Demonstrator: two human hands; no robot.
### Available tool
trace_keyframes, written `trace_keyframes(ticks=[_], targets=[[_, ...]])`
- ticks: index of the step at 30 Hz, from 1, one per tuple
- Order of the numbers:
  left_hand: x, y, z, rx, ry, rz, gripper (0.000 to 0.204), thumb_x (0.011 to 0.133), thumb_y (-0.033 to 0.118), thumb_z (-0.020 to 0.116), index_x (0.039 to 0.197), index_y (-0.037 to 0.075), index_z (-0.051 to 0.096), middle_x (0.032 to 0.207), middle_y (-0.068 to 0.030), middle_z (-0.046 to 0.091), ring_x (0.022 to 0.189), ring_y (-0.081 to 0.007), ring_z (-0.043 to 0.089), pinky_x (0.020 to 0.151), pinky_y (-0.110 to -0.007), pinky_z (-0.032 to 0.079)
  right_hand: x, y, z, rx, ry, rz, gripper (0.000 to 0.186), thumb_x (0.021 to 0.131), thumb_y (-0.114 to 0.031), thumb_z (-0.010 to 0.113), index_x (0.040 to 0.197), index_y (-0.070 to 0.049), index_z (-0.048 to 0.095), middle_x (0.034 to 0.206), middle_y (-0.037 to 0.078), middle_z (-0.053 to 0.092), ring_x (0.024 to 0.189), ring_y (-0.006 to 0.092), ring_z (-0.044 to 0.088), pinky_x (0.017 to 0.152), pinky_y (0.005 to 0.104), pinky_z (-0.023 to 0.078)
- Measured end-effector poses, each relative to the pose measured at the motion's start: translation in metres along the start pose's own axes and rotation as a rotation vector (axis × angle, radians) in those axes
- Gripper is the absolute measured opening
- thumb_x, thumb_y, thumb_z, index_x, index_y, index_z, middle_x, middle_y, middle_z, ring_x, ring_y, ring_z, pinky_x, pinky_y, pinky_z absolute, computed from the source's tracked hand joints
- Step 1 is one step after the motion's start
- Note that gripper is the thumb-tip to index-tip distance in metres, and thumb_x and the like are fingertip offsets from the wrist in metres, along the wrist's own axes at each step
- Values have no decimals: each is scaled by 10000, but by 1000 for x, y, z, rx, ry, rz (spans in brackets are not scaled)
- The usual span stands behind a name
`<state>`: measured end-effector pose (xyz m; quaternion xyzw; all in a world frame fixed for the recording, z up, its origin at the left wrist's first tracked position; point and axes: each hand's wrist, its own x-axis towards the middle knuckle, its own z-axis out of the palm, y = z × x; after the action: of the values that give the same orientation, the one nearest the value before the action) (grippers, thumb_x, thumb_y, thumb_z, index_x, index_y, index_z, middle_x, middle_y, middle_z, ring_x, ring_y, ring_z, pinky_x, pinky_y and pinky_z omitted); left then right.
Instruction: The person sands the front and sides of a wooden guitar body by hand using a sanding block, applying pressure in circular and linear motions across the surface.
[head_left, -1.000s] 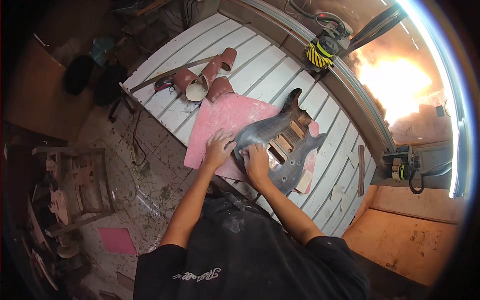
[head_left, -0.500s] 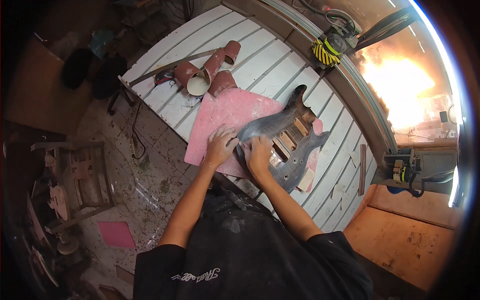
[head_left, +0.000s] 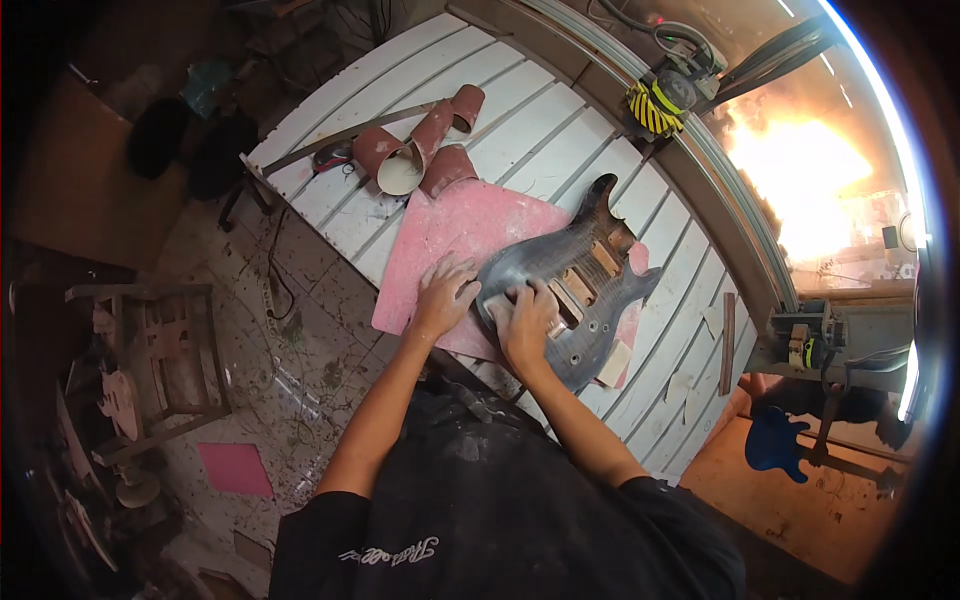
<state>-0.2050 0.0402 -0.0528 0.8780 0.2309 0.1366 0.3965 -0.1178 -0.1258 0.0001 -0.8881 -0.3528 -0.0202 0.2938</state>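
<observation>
A dark grey guitar body (head_left: 540,262) with bare wood cavities lies on a pink foam-like sheet (head_left: 440,225). My left hand (head_left: 445,297) rests on the sheet, its fingers stretched out beside the body's lower left edge. On the face of the body, left of the cavities, my right hand (head_left: 525,325) presses down with bent, closed fingers. Whatever lies under those fingertips is hidden. Pale dust shows on the surface around them.
The white slatted table (head_left: 500,80) bears several reddish-brown abrasive rolls (head_left: 432,130) and a long strip at the far left. A wooden stick (head_left: 727,345) lies at its right edge. A machine rail (head_left: 700,150) runs behind. A blue guitar body (head_left: 776,443) is beyond the right side.
My right hand has shifted a little down and right over the guitar body. My left hand stays put. A blue guitar body has come into view at the right.
</observation>
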Motion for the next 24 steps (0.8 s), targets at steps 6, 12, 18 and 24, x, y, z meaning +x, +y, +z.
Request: trace_keyframes(ticks=[6, 12, 18, 24], targets=[[-3, -7, 0, -6, -3, -13, 379, 1024, 388, 634, 1283, 133, 743, 1517, -75, 631, 1544, -316, 405, 1257, -531, 240, 13, -7, 9, -32, 29, -29, 497, 868, -285, 831, 1260, -64, 618, 1535, 290, 462, 1425, 515, 413, 1179, 615, 315], [1, 3, 2, 22, 6, 7, 395, 1027, 396, 629, 1301, 133, 737, 1521, -67, 627, 1546, -311, 402, 1254, -537, 242, 20, 0, 9, 0, 17, -15, 546, 881, -294, 824, 1314, -52, 595, 1578, 303, 409, 1460, 533, 357, 1193, 618, 302], [-1, 1, -1, 17, -52, -29, 428, 1041, 392, 614, 1346, 109, 713, 1562, -71, 597, 1570, -331, 366, 1273, -525, 201, -11, 0, -6, -49, -73, 24, 566, 868, -270, 840, 1323, -44, 592, 1570, 308, 411, 1455, 528, 362, 1212, 621, 272], [-4, 0, 5, 27, 32, -3, 402, 1021, 394, 637, 1295, 117, 740, 1517, -66, 631, 1536, -326, 409, 1259, -531, 236, 20, -7, 14, -33, 15, 7, 518, 895, -245, 803, 1336, -71, 596, 1594, 284, 406, 1462, 525, 359, 1197, 646, 272]])
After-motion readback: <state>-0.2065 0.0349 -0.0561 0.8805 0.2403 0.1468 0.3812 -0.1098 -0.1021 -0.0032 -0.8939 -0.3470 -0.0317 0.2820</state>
